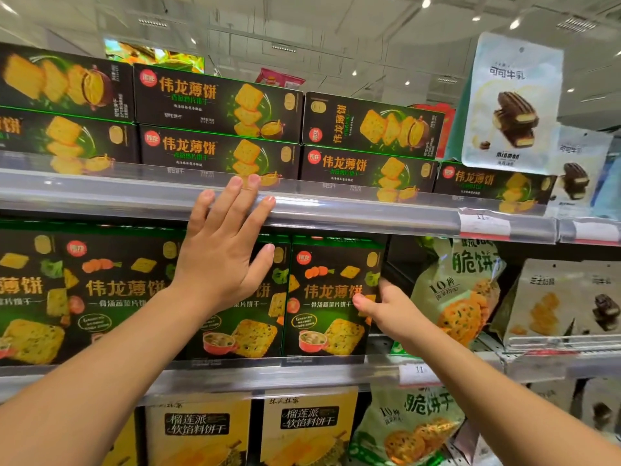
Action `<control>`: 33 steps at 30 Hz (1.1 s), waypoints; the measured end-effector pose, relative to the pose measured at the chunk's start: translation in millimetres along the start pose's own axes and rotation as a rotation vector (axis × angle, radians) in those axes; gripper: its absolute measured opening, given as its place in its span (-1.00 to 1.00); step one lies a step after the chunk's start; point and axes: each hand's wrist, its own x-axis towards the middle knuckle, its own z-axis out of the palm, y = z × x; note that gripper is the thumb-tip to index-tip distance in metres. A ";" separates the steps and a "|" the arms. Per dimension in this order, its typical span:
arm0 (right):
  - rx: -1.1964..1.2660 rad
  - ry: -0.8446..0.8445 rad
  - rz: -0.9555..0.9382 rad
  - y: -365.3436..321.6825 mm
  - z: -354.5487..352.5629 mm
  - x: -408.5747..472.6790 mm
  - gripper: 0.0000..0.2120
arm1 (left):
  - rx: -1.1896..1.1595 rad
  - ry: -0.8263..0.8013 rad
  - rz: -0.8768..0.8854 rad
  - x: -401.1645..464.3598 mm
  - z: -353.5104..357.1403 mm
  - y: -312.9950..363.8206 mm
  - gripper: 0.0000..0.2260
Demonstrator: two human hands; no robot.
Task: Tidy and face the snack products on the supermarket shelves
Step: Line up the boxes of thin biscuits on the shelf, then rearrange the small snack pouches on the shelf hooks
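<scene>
Dark green cracker boxes fill two shelves. My left hand (221, 243) is raised with fingers spread, its fingertips resting on the clear front rail of the upper shelf (336, 213), in front of a flat stacked cracker box (218, 156). My right hand (393, 307) grips the right edge of an upright vegetable cracker box (332, 297) on the middle shelf, thumb on its front face and fingers hidden behind its side. A box on the upper right (373, 126) lies with its print turned sideways.
Green cracker bags (460, 287) stand right of the gripped box, pale pouches (551, 297) beyond them. A cocoa-milk biscuit pouch (510, 105) hangs at the upper right. Yellow durian-pie boxes (309, 428) sit on the lower shelf. Price tags (418, 370) are clipped to the rails.
</scene>
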 end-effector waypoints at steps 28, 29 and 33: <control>-0.859 0.399 -0.504 -51.0 -259.3 -51.7 -0.58 | -0.155 -0.219 0.229 133.0 11.8 234.4 -0.55; -0.886 0.385 -0.524 -45.4 -266.6 -46.3 -0.57 | -0.137 -0.218 0.223 138.2 16.5 242.7 -0.56; -0.882 0.303 -0.610 -34.9 -288.6 -33.4 -0.56 | -0.092 -0.135 0.160 158.3 25.6 262.5 -0.60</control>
